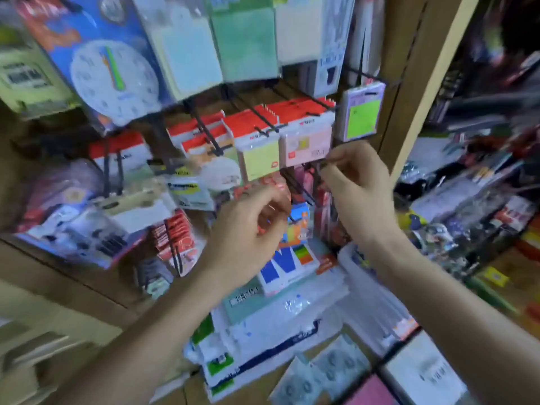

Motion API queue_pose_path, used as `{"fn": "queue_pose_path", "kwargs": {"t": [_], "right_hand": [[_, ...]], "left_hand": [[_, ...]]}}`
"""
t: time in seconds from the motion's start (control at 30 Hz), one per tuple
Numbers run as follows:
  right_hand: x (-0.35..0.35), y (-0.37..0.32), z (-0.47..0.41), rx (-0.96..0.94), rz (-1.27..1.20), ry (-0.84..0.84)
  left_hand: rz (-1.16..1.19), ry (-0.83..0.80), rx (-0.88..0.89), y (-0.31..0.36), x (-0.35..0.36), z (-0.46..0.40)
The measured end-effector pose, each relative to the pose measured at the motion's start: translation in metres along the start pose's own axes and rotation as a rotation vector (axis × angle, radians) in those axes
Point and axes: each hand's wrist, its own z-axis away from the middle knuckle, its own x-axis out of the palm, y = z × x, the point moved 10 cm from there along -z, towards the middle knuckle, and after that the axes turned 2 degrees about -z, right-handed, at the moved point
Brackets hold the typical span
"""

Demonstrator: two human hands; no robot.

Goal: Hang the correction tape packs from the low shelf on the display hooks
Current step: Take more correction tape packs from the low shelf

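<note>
Black display hooks [257,112] jut toward the viewer from the far board, each loaded with red-topped note packs [257,147] that close the gaps between them. Both hands, the left hand [251,226] and the right hand [356,182], occupy the narrow pocket beneath these packs. A wooden post [409,83] bounds that pocket on the right. Hanging packets [175,238] crowd the left. Below, stacked plastic-wrapped packs [292,311] cover the near shelf, leaving open room only toward the viewer.
</note>
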Motion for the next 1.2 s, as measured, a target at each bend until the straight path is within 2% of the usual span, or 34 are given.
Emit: {"fn": "queue_pose_path", "kwargs": {"t": [0.2, 0.33, 0.6, 0.87, 1.0, 1.2], "right_hand": [[0.009, 0.204, 0.110, 0.531, 0.147, -0.022], [0.005, 0.327, 0.196, 0.870, 0.211, -0.008], [-0.020, 0.519, 0.343, 1.284, 0.489, -0.203], [-0.027, 0.652, 0.405, 1.504, 0.449, -0.003], [-0.021, 0.690, 0.420, 1.585, 0.483, 0.059], [-0.020, 0.712, 0.428, 1.609, 0.514, 0.285]], "left_hand": [[0.048, -0.321, -0.380, -0.156, 0.140, 0.102], [0.048, -0.465, -0.624, -0.235, 0.212, 0.178], [-0.022, -0.797, -0.893, -0.348, 0.349, 0.309], [-0.108, -0.905, -0.973, -0.430, 0.452, 0.394], [-0.107, -0.882, -1.023, -0.452, 0.481, 0.422], [-0.224, -0.866, -0.914, -0.472, 0.504, 0.429]]}}
